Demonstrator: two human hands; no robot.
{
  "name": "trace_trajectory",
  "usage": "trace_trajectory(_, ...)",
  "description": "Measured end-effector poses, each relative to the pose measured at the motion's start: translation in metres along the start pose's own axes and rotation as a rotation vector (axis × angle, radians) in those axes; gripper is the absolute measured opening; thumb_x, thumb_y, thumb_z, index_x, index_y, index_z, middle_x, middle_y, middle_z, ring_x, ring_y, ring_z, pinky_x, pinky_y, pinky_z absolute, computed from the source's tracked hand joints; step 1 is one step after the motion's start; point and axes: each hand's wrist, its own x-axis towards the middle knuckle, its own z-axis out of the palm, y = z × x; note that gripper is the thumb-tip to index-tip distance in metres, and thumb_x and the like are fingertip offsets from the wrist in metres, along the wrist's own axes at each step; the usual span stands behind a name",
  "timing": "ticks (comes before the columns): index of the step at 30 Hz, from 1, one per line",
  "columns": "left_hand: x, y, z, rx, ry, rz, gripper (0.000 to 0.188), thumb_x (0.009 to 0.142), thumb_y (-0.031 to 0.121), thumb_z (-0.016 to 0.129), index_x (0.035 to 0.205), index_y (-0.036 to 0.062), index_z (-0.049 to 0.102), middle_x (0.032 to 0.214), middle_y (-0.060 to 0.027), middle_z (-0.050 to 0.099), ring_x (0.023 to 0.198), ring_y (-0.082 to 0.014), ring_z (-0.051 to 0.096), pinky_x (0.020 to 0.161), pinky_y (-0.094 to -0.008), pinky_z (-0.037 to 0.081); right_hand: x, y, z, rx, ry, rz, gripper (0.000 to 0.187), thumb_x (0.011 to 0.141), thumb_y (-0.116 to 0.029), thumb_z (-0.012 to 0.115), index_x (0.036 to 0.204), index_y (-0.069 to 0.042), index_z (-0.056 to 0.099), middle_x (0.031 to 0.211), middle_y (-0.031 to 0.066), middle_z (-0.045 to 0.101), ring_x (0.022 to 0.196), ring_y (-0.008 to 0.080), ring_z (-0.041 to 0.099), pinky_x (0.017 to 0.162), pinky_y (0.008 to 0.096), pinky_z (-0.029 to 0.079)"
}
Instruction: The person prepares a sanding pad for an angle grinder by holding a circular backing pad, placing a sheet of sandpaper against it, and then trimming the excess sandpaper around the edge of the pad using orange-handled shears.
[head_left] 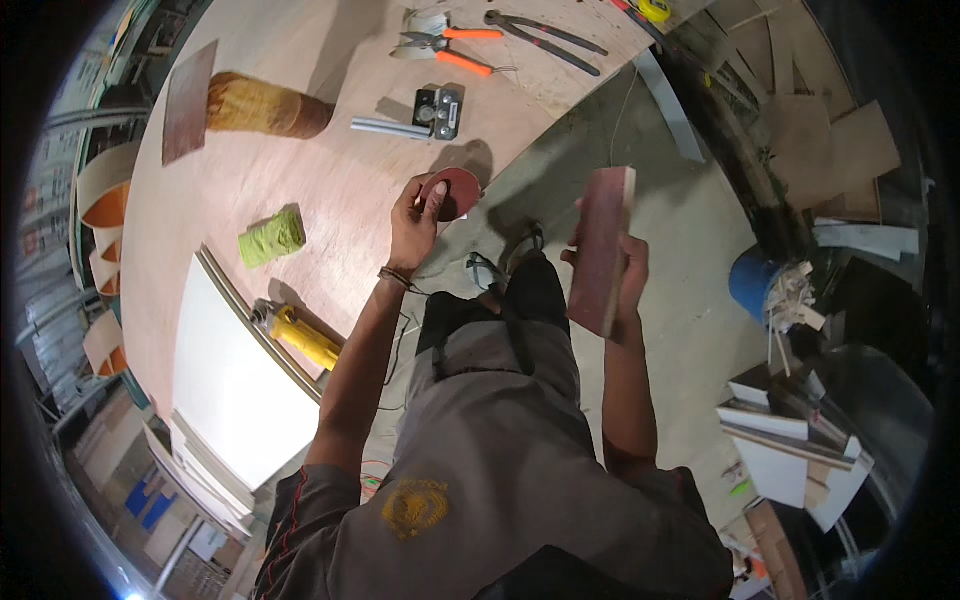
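My left hand [411,228] grips a round, reddish-brown sanding disc [460,196], thumb on its face, near the edge of the plywood table. In my right hand [632,280] is a flat, reddish-brown wooden board [600,250], held upright with its broad face showing and a pale edge along one side. Its fingers wrap behind the board and are partly hidden. The disc and the board are apart, with the floor visible between them.
On the plywood table [340,210] are a green twine roll [272,238], yellow power tool [305,337], wooden cylinder [265,106], metal fitting [437,113], orange-handled cutters [450,48] and black pincers [545,40]. A white panel [225,370] lies left. A blue bucket [755,281] and offcuts [795,450] stand right.
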Motion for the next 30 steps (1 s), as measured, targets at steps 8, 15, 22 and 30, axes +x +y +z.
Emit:
trace_trajectory(8, 0.067, -0.027, 0.019, 0.634, -0.065, 0.361, 0.033, 0.107, 0.034, 0.061, 0.121, 0.0042, 0.065, 0.111, -0.0182, 0.064, 0.102, -0.0373, 0.064, 0.088, -0.0409, 0.054, 0.048, 0.034, -0.032, 0.037, 0.079, 0.261, 0.068, 0.100, -0.056, 0.054, 0.139, -0.001, 0.056, 0.121, 0.0129, 0.066, 0.109, 0.0253, 0.067, 0.097, 0.0433, 0.056)
trace_trajectory(15, 0.075, -0.016, 0.040, 0.890, 0.038, 0.385, 0.030, 0.105, 0.029, 0.061, 0.129, 0.0125, 0.069, 0.117, -0.0172, 0.062, 0.105, -0.0359, 0.064, 0.091, -0.0451, 0.053, 0.069, 0.074, -0.042, 0.112, 0.050, 0.226, 0.073, 0.101, -0.064, 0.057, 0.142, -0.004, 0.055, 0.121, 0.0090, 0.065, 0.102, 0.0200, 0.065, 0.094, 0.0359, 0.053)
trace_trajectory(22, 0.070, -0.032, 0.045, 0.803, -0.081, 0.520, 0.019, 0.103, 0.016, 0.061, 0.119, 0.0114, 0.070, 0.107, -0.0143, 0.063, 0.102, -0.0362, 0.063, 0.088, -0.0460, 0.052, 0.066, 0.143, -0.042, 0.160, 0.176, 0.062, 0.068, 0.104, -0.059, 0.054, 0.146, -0.005, 0.054, 0.130, 0.0089, 0.064, 0.114, 0.0178, 0.061, 0.101, 0.0340, 0.048)
trace_trajectory(30, 0.072, -0.045, 0.037, 0.889, -0.121, 0.555, 0.027, 0.107, 0.027, 0.054, 0.121, 0.0118, 0.071, 0.102, -0.0134, 0.061, 0.095, -0.0343, 0.062, 0.083, -0.0469, 0.048, 0.059, 0.210, 0.024, -0.294, 0.347, -0.462, 0.068, 0.109, -0.040, 0.053, 0.165, -0.006, 0.033, 0.146, 0.0163, 0.043, 0.124, 0.0247, 0.048, 0.112, 0.0405, 0.036)
